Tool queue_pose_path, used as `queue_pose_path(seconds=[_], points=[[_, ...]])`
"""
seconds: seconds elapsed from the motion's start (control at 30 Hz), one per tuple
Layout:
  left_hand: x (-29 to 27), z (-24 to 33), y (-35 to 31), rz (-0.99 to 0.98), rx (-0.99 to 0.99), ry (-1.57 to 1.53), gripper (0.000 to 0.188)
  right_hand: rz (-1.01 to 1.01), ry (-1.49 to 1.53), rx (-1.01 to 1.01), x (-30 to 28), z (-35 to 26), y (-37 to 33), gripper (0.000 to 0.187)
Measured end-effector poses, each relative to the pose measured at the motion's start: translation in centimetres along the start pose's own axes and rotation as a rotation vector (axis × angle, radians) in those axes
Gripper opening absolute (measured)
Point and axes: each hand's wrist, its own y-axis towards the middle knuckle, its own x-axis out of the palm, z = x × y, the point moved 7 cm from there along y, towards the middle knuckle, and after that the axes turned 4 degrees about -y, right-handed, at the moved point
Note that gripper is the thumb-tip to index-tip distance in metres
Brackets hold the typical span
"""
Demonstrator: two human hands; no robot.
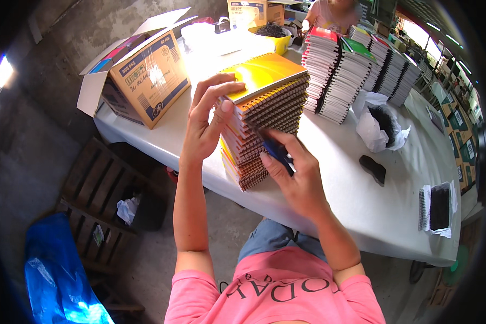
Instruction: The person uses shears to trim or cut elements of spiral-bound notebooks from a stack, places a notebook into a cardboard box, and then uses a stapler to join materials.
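A tall stack of spiral notebooks (278,100) with yellow-orange covers stands at the table's near edge, its coil bindings facing me and to the right. My left hand (209,116) is closed on the near left corner of the top notebook (270,73), fingers over the cover and thumb at its edge. In my right hand (299,181) are blue-handled pliers (277,151), gripped between thumb and fingers. Their dark tip reaches the coils in the upper part of the stack. Exactly what the jaws touch is too small to make out.
An open cardboard box (146,81) stands left on the white-covered table (351,205). More notebook stacks (337,78) are at the back, near another person (335,16). To the right lie a white bag with black coils (380,124), a dark flat piece (372,170) and a small bundle (438,208).
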Motion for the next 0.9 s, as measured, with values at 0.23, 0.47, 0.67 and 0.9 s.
queue_pose_path(seconds=[0.23,0.47,0.67,0.9], points=[[-0.2,-0.3,0.0,0.007,-0.004,0.006,0.028,0.217,-0.645,-0.289,-0.7,-1.3,-0.9,0.043],[-0.1,-0.2,0.1,0.014,0.018,0.005,0.028,0.137,-0.471,-0.303,0.3,-1.0,-0.5,0.038],[0.0,-0.1,-0.3,-0.036,0.022,0.067,0.039,-0.328,0.711,0.517,2.2,1.7,-1.3,0.03],[-0.2,-0.3,-0.1,-0.006,0.004,-0.011,0.032,0.156,-0.416,-0.182,-0.3,-0.5,-1.4,0.04]])
